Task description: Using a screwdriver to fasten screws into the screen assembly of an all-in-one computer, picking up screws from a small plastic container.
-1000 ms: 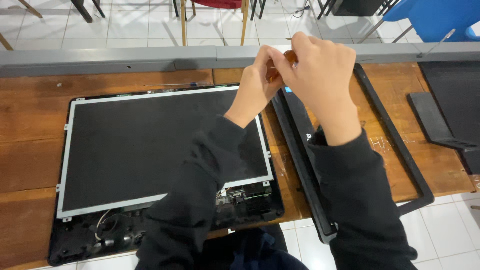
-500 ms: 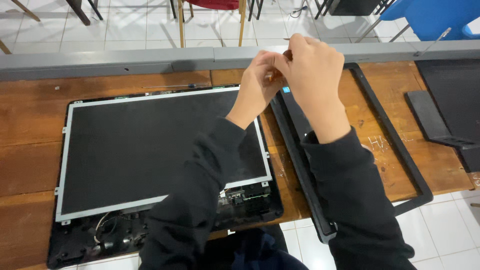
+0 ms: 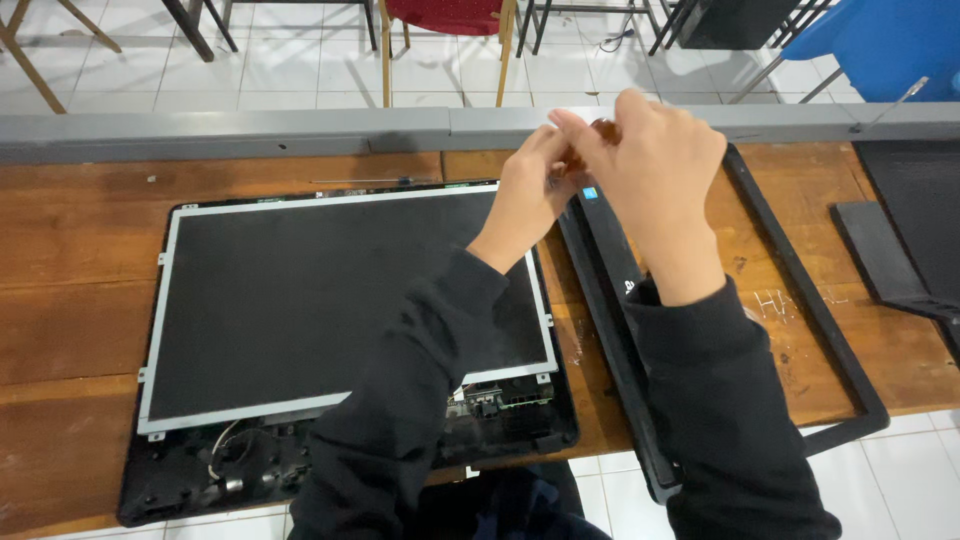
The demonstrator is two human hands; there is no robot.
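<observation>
My left hand (image 3: 528, 190) and my right hand (image 3: 655, 165) are raised together above the table's far edge, fingertips touching. Between the fingertips sits a small brownish item (image 3: 603, 126), mostly hidden, and I cannot tell what it is. Below my left arm lies a laptop display panel (image 3: 300, 300), dark with a silver metal rim, resting in its black back cover (image 3: 180, 480) with wires and a hinge area exposed along the near side. Under my right forearm lies the removed black screen bezel (image 3: 800, 300).
The wooden table (image 3: 70, 250) has a grey rail (image 3: 250, 130) along its far edge. A thin metal tool (image 3: 360, 181) lies behind the panel. Black laptop parts (image 3: 890, 260) sit at the right. Chair legs and a red seat (image 3: 445, 15) stand on the tiled floor beyond.
Both hands stay pinched together at the same spot, with only small finger movements. The view has drifted slightly. Nothing on the table has moved.
</observation>
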